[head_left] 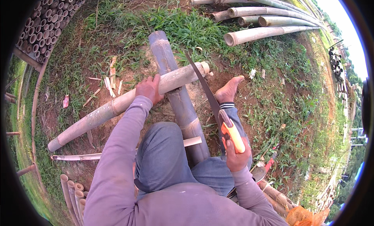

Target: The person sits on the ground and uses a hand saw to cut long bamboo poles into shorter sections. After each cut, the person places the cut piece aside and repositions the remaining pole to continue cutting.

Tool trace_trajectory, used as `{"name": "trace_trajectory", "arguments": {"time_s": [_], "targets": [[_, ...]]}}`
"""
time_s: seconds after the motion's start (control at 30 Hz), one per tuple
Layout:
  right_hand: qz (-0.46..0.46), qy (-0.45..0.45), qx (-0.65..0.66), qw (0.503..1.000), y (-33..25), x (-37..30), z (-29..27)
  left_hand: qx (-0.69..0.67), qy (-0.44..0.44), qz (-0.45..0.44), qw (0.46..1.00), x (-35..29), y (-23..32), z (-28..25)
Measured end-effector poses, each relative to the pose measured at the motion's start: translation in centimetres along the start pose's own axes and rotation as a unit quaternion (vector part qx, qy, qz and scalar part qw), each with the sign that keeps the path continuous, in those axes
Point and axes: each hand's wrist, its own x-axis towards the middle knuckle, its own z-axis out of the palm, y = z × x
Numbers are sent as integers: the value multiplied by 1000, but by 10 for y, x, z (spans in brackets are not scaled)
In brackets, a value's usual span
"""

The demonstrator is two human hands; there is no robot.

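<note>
A pale bamboo pole [87,120] lies slantwise across a thicker, greyish bamboo log [163,54] on the ground before me. My left hand [150,88] grips the pole from above, close to where it crosses the log. In my right hand [237,155] is a handsaw [208,94], held by its orange handle. Its long dark blade points forward and lies against the pole's right part, near the freshly cut pale end. My bent legs are on either side of the log, with a bare foot [229,89] right of the blade.
Several long bamboo poles [272,33] lie at the far right, and a large stack of cut bamboo [46,25] stands far left. Bamboo splinters [111,81] litter the soil. A split bamboo strip [78,157] crosses under my left arm. An orange net bag [306,216] sits near right.
</note>
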Motion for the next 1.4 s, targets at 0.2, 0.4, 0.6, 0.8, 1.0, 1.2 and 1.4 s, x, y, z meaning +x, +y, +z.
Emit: {"name": "trace_trajectory", "arguments": {"time_s": [0.2,0.4,0.6,0.8,1.0,1.2,1.4], "targets": [[-87,46,-53,994,28,65,54,-6,0,16,1000,6,11,4],[-101,40,-29,994,25,113,89,-1,-15,10,1000,7,11,-13],[-57,18,-18,998,31,-31,-3,-10,-11,0,1000,5,2,1],[-97,43,-38,994,37,137,96,-3,-15,12,1000,8,20,-11],[-59,19,-32,998,33,29,34,-11,-35,-4,999,6,5,-8],[-46,28,-3,999,51,21,35,-5,-21,7,1000,5,8,-1],[-93,36,-31,995,29,117,88,-1,-50,-4,999,9,13,-14]]}}
